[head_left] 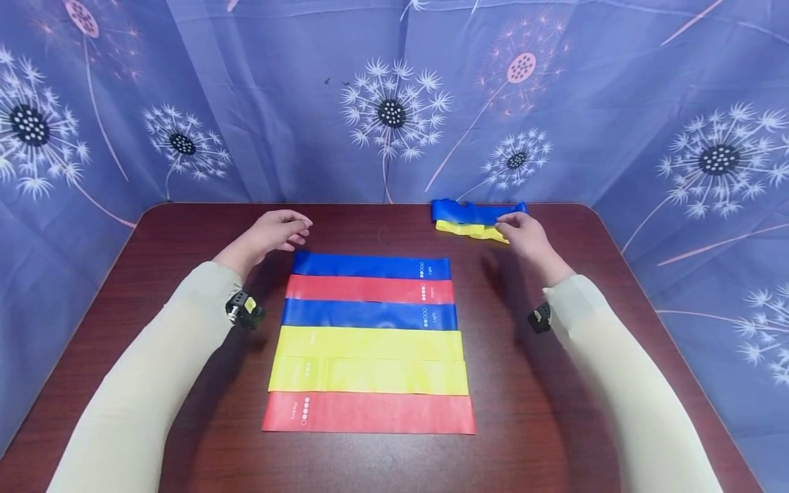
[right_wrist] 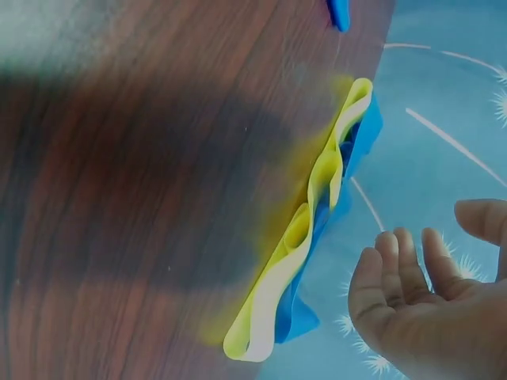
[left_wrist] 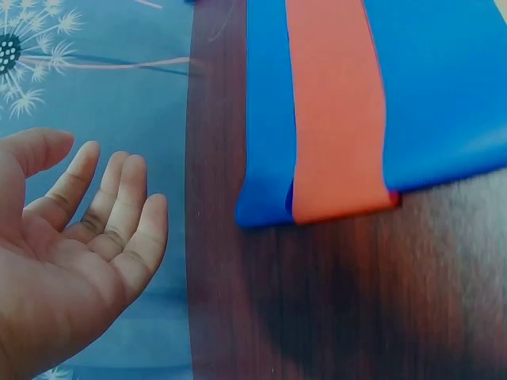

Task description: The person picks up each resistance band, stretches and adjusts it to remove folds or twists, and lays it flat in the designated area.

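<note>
Flat resistance bands lie in a column on the table: a blue band [head_left: 370,265] farthest back, then a red band [head_left: 364,289], a second blue band [head_left: 364,315], two yellow bands [head_left: 394,344] and a nearest red band [head_left: 394,413] marked "Heavy". My left hand [head_left: 274,233] hovers beyond the column's back left corner, fingers loosely bent and holding nothing. At the back right, a crumpled blue band [head_left: 456,211] and a crumpled yellow band [head_left: 459,228] stand side by side on edge. Beside them hovers my right hand [right_wrist: 436,293], its fingers relaxed and apart from both bands.
The brown wooden table [head_left: 518,411] ends at the back against a blue curtain [head_left: 296,103] printed with dandelions. More of this cloth hangs along both sides. A small dark camera is strapped to each wrist.
</note>
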`<state>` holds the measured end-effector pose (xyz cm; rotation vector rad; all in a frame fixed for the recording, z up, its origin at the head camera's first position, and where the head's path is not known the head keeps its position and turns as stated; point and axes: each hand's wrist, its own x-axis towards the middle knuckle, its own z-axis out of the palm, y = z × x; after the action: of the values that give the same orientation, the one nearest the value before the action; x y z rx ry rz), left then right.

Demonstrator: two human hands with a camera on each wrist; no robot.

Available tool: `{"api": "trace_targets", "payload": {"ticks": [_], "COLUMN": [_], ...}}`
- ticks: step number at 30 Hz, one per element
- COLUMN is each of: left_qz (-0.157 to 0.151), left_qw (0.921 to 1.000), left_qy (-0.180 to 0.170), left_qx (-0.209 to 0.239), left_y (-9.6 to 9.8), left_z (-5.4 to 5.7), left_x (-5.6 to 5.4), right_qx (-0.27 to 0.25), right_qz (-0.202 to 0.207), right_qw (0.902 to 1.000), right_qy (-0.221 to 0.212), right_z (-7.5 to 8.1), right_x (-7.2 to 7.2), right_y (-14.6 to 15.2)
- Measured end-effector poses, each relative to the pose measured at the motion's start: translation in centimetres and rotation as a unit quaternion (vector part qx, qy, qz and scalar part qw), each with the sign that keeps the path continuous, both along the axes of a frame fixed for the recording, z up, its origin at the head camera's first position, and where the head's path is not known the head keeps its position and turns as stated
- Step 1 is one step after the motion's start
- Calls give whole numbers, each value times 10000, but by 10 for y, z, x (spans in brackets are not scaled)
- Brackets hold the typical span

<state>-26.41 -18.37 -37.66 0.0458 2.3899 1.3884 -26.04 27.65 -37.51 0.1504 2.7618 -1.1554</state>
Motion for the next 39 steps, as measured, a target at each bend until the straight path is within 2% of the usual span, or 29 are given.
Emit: {"api": "trace_targets", "payload": {"ticks": [4, 9, 17, 25, 32, 39], "left_qz": [32, 53, 7, -5, -11, -138], "left_qw": [9999, 9997, 9996, 9993, 9991, 9993], "left_qy": [-25, -37, -66, -120, -244, -222], "left_qx": [113, 229, 269, 340, 358, 271], "left_y": [9, 22, 40, 58, 75, 90], "left_z": [0, -1, -2, -4, -3, -5], "left_x": [-4, -10, -16, -21, -25, -27], "right_qx": [-2, 34, -106, -85, -327, -392], "right_qz": [-140, -513, -1089, -1505, -1594, -1649], "right_qw": [9999, 9987, 9940, 9885, 9864, 9841], "right_qy": [-10, -40, -40, -120, -211, -535], "right_z": [1, -3, -13, -17, -25, -24], "right_x": [-3, -10, -24, -31, -39, -46], "right_y": [5, 15, 31, 43, 45, 44]}}
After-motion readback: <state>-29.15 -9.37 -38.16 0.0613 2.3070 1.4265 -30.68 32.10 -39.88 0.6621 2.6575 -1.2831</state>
